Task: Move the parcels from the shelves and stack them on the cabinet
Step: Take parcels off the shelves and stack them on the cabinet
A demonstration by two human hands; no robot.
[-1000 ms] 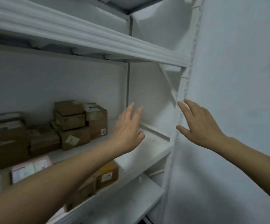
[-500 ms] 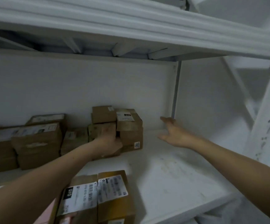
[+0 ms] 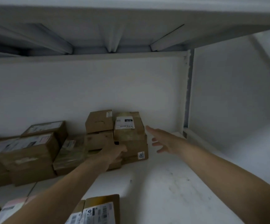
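A stack of brown cardboard parcels [image 3: 98, 121] stands at the back of the white shelf [image 3: 171, 183]. Its top right parcel [image 3: 128, 126] carries a white label. My left hand [image 3: 113, 152] is on the front of the stack, thumb and fingers curled on a lower parcel [image 3: 136, 152] with a small white sticker. My right hand [image 3: 163, 141] hovers just right of the stack with fingers spread, touching nothing. No cabinet is in view.
More parcels [image 3: 27, 152] and a taped one [image 3: 69, 154] sit to the left. Labelled parcels [image 3: 98, 210] lie at the shelf's front edge under my left arm. An upper shelf [image 3: 131, 18] hangs low overhead. A metal upright [image 3: 188, 88] stands at the back right.
The view has closed in on the stack. My left hand went from the air onto the stack's front. My right hand moved in from the shelf's right end to beside the stack.
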